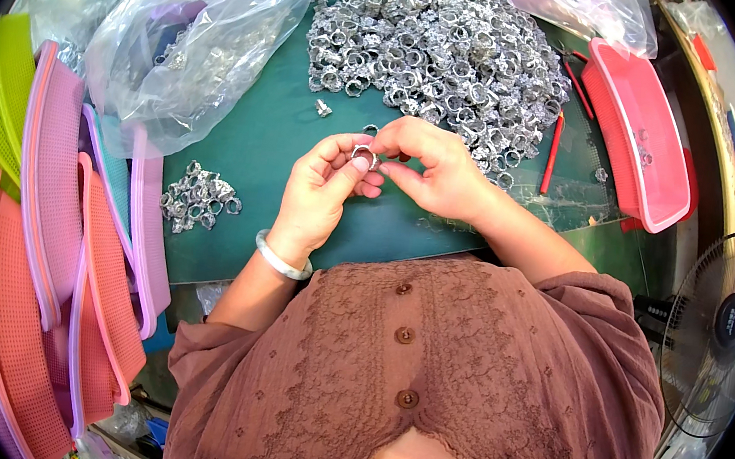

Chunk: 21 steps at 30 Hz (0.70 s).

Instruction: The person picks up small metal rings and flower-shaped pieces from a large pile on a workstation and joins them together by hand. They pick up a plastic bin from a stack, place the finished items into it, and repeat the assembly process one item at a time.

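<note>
Over the near middle of the green table (260, 146), the left hand (328, 176) is clamped on a shiny silver ring (365, 149), with the thumb and fingers squeezing it. The right hand (432, 169) is bent in close at the right side of the ring. Its finger and thumb tips are near the ring, but I cannot tell if they are pinching it. A pale bracelet (282, 258) goes around the left wrist.

On the far side of the table sits a big pile of silver rings (440, 49). A small pile of rings (198, 198) lies to the left of the left hand. One loose ring (323, 108) lies by itself between the hands and the big pile.

At the far left there is a clear plastic bag (215, 61). On the right, a red stick (551, 159) lies between the big pile and a pink basket (614, 139). Down the left side, purple, green and orange baskets (54, 188) lean close together. A black fan (731, 320) is at the near right.
</note>
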### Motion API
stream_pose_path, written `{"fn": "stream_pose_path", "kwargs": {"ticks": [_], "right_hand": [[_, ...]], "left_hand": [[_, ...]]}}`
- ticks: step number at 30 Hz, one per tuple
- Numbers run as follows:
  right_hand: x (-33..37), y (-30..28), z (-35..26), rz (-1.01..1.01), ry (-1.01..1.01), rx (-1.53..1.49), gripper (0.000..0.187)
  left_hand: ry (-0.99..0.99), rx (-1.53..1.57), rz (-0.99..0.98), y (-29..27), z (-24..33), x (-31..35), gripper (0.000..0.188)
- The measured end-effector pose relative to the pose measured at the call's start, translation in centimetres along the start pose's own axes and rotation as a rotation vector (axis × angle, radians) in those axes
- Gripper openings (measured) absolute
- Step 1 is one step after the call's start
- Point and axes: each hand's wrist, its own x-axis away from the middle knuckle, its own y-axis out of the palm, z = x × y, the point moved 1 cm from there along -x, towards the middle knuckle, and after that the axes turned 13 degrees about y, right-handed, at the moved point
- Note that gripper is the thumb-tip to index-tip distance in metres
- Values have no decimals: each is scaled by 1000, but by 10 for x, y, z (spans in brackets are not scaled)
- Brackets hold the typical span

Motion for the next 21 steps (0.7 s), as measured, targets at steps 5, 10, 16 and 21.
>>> {"fn": "stream_pose_path", "kwargs": {"ticks": [5,10,16,21], "right_hand": [[-15,2,10,-48,102,181,19],[-54,24,21,-54,-7,531,21],[-79,45,30,-202,-200,838,24],[-84,33,19,-350,235,314,16]], "left_hand": [[-98,150,133,-21,-1,9,25],[-44,285,138,-36,-1,16,34],[-25,230,187,-37,6,17,31],[-42,131,229,-44,7,20,27]]}}
